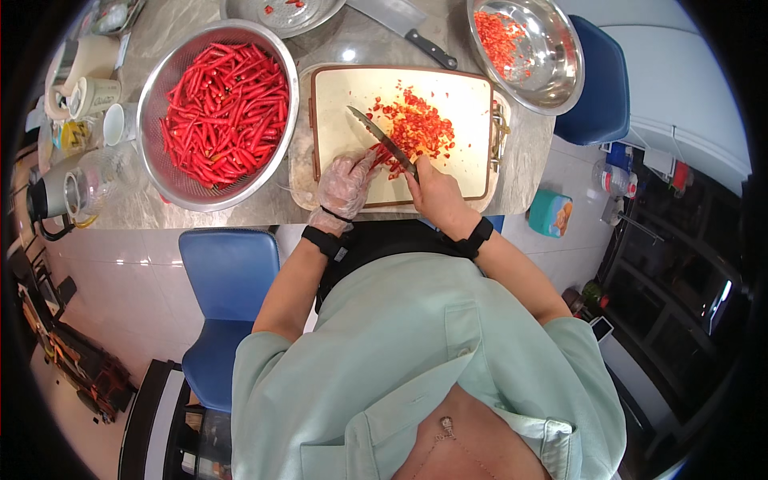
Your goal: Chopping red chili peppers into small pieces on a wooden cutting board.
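In a clear plastic glove, my left hand (346, 185) pins a small bunch of red chillies (378, 157) on the cream cutting board (342, 90) with brown edges. My bare right hand (441, 192) grips a knife (378, 133), its blade slanting up and left across the board beside the gloved fingers. Chopped red chilli (420, 123) with pale seeds lies scattered right of the blade. Left of the board, a perforated metal colander (144, 114) holds a heap of whole red chillies (228, 114).
At the back right stands a steel bowl (549, 54) with chopped chilli. A cleaver (414, 33) lies behind the board, near another metal strainer (294, 18). A glass jug (102, 186) and white cup (118, 124) crowd the left side. Blue chairs (231, 276) flank the marble-patterned table (522, 174).
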Demonstrator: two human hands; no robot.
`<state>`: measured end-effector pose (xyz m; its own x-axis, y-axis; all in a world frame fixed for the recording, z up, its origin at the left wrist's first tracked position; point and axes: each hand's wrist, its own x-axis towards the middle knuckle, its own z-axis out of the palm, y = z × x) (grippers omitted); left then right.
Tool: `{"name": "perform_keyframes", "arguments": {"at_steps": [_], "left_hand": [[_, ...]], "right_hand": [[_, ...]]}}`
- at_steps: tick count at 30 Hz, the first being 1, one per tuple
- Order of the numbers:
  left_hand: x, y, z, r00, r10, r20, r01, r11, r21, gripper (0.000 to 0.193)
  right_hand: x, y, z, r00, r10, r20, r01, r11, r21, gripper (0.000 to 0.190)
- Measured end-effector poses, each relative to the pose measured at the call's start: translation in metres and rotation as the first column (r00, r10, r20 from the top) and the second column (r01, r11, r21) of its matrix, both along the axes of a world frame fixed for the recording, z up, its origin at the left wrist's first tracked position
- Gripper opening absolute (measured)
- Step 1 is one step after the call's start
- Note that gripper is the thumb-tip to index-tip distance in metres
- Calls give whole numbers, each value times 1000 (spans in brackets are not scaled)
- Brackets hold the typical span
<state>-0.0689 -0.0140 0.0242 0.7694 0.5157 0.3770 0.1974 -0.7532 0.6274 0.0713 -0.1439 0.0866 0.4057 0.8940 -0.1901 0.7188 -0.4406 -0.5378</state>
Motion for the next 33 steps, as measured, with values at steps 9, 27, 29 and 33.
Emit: {"name": "perform_keyframes", "arguments": {"at_steps": [9,27,29,33], "left_hand": [[4,1,-14,999,-13,34,14,999,-28,20],[2,1,-14,995,-97,36,97,995,-10,24],[4,0,-11,996,-83,25,83,997,-10,23],[4,-2,-14,994,-41,105,44,998,-33,16]], "right_hand": [[-1,1,-16,995,34,93,-32,999,-29,23],[0,9,-10,994,54,92,-55,998,7,21],[5,7,-12,994,42,97,-45,999,25,22],[9,7,-1,1000,25,9,-25,996,83,22]]}}
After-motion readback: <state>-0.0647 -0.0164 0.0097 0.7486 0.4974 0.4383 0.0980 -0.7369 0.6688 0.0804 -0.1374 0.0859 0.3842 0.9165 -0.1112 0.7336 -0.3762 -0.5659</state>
